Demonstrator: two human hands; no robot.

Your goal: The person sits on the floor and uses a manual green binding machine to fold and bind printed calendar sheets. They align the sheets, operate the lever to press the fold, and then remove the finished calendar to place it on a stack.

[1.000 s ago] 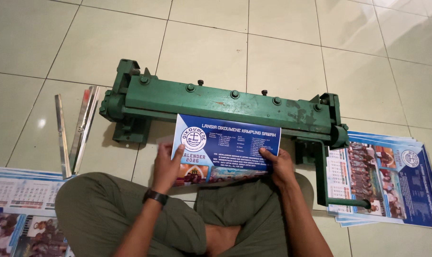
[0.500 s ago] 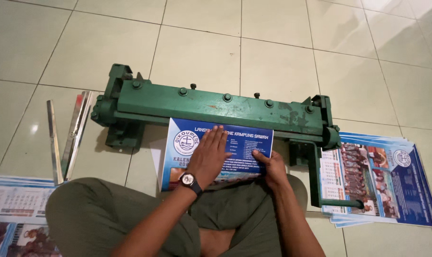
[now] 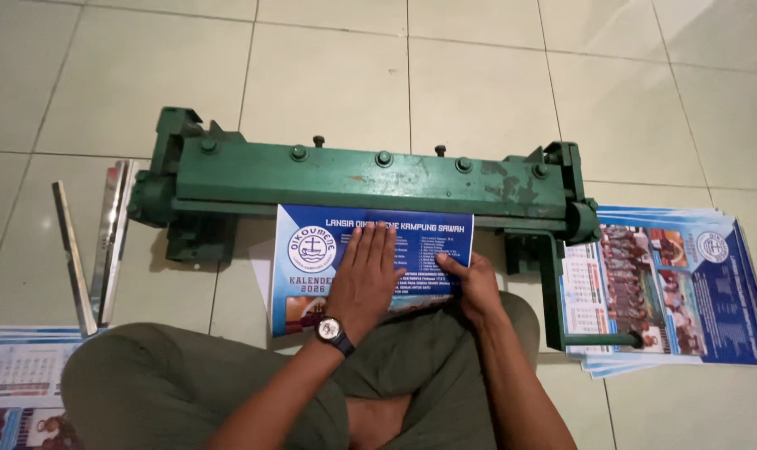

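Well to the left of our fingers, two long metal strips (image 3: 95,242) lie on the tiled floor (image 3: 328,75), and nearer our left knee sits a stack of printed sheets (image 3: 16,371). Our left hand (image 3: 363,279), a watch (image 3: 331,329) on its wrist, lies flat with its fingers (image 3: 377,242) spread and pressed down on the blue calendar sheet (image 3: 312,250), gripping nothing. The sheet's far edge, just beyond those fingertips, sits at the slot of the green metal press (image 3: 370,179), while its near part rests on our lap. Just to the right, our right hand (image 3: 478,287) rests on the sheet's right edge, its fingers (image 3: 452,265) loosely curled and touching the paper; we cannot tell whether they pinch it. Further right of that hand the press's green handle (image 3: 599,339) runs alongside a fanned pile of blue calendars (image 3: 687,292) on the floor
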